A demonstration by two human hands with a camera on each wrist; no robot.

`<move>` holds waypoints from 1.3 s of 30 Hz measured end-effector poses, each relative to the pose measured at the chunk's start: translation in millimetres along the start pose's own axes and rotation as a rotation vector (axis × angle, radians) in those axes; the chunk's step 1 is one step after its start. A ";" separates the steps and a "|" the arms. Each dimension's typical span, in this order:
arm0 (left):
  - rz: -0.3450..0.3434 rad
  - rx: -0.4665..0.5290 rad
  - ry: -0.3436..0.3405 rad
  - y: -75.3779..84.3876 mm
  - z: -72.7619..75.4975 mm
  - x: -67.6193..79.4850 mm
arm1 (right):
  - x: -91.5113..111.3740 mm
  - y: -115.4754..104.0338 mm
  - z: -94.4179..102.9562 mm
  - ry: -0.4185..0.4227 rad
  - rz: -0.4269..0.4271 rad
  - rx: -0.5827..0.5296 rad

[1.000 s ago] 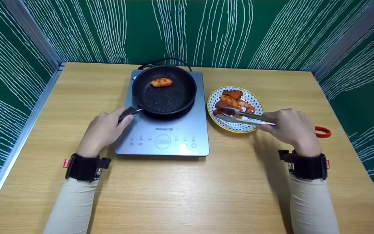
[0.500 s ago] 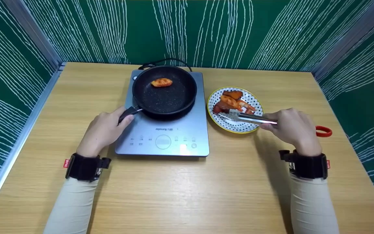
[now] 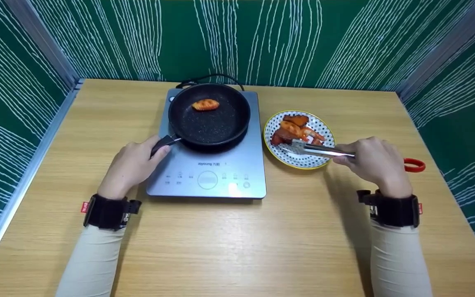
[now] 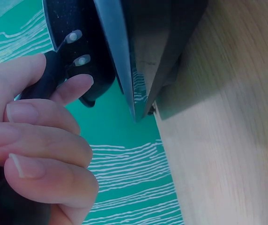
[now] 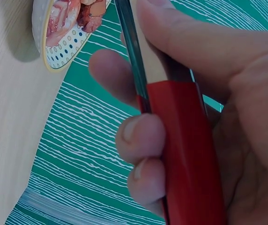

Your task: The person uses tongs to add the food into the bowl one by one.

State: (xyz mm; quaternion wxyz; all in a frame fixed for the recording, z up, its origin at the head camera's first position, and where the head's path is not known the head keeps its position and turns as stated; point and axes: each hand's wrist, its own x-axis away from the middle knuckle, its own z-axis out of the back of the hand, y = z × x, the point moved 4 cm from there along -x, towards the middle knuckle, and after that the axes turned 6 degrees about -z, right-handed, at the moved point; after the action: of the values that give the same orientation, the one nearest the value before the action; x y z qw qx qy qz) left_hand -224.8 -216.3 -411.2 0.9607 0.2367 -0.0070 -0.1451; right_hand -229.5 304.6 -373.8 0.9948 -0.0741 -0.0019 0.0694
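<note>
My left hand (image 3: 135,164) grips the black handle (image 3: 164,144) of a frying pan (image 3: 208,128). In the left wrist view its fingers curl round that handle. One orange-brown piece of food (image 3: 205,104), like a chicken wing, lies toward the back of the pan. On the right, my right hand (image 3: 372,163) holds metal tongs (image 3: 320,150) with red grips (image 5: 185,150). The tongs' tips are over the near side of a dotted plate (image 3: 299,163) with a yellow rim. Several pieces of browned meat (image 3: 291,130) lie on that plate, beside the tips.
Beneath the pan is a silver induction cooker (image 3: 208,188) with a touch panel, its black cable (image 3: 217,75) running behind. All stands on a wooden table (image 3: 237,247). Green walls (image 3: 254,41) with white streaks enclose the back and sides.
The tongs have turned over and their arms have come together above the plate. My right hand has shifted slightly right. The left hand and pan stay almost still.
</note>
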 end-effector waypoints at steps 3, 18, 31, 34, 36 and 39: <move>0.004 0.003 -0.004 0.0 -0.2 -0.4 | 0.6 1.5 2.0 0.008 0.000 -0.008; -0.007 0.000 0.012 1.4 1.3 -1.0 | 7.4 -4.1 16.2 0.235 0.079 -0.011; 0.019 0.019 -0.003 0.7 1.1 -0.2 | 5.0 -38.9 24.2 0.418 0.109 -0.093; 0.021 0.021 -0.009 0.3 0.3 0.1 | 0.0 -51.0 26.2 0.455 0.143 -0.097; 0.024 0.021 -0.014 0.7 0.0 0.1 | -4.5 -60.0 27.6 0.470 0.167 -0.098; 0.025 0.019 -0.012 1.1 -0.2 -0.5 | -13.0 -74.9 28.8 0.472 0.195 -0.098</move>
State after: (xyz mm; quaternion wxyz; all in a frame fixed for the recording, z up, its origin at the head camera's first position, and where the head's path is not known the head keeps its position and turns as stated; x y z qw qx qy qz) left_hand -224.9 -215.2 -410.8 0.9600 0.2450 -0.0173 -0.1345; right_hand -232.4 233.7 -334.1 0.9515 -0.1365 0.2343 0.1457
